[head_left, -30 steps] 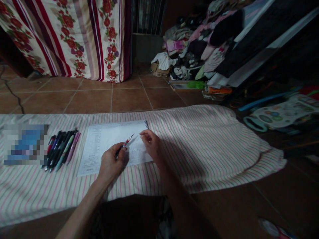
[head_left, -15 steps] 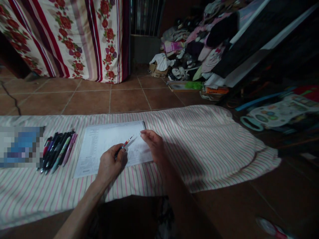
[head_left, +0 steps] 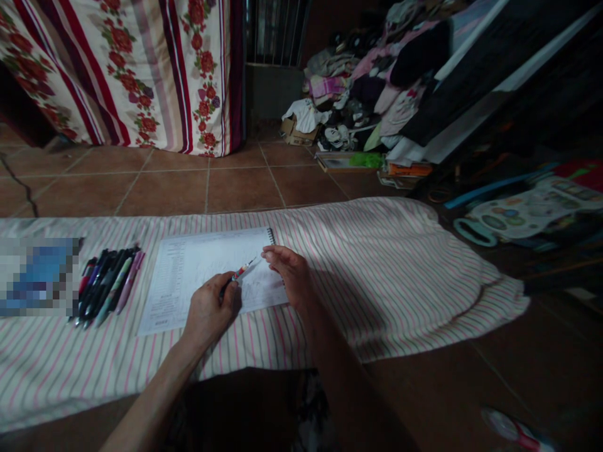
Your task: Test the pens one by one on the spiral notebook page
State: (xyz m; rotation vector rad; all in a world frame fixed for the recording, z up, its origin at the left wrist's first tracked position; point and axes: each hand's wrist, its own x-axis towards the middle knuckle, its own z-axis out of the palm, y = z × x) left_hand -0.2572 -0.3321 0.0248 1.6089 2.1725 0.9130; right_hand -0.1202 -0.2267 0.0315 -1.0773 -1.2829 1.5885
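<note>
My left hand (head_left: 214, 301) is closed around a pen (head_left: 242, 271) with a dark grip and a red-and-white part, its thin tip pointing up and to the right. Just beyond that tip, my right hand (head_left: 289, 270) has thumb and forefinger pinched together. Whatever sits in this pinch is too small to make out. Both hands are over a spiral-bound notebook (head_left: 211, 254) with a printed white page. Left of it, several pens (head_left: 108, 282) in black, purple, green and pink lie side by side on the striped cloth (head_left: 377, 263).
A blurred-out blue and grey item (head_left: 40, 276) lies at the cloth's left end. Beyond are a tiled floor (head_left: 169, 185), a floral curtain (head_left: 141, 75) and a heap of clothes (head_left: 367, 88). A colourful plastic toy (head_left: 522, 210) stands to the right.
My right hand's pinched fingers have shifted slightly left, towards the pen's tip. The left hand keeps its hold on the pen, almost unmoved.
</note>
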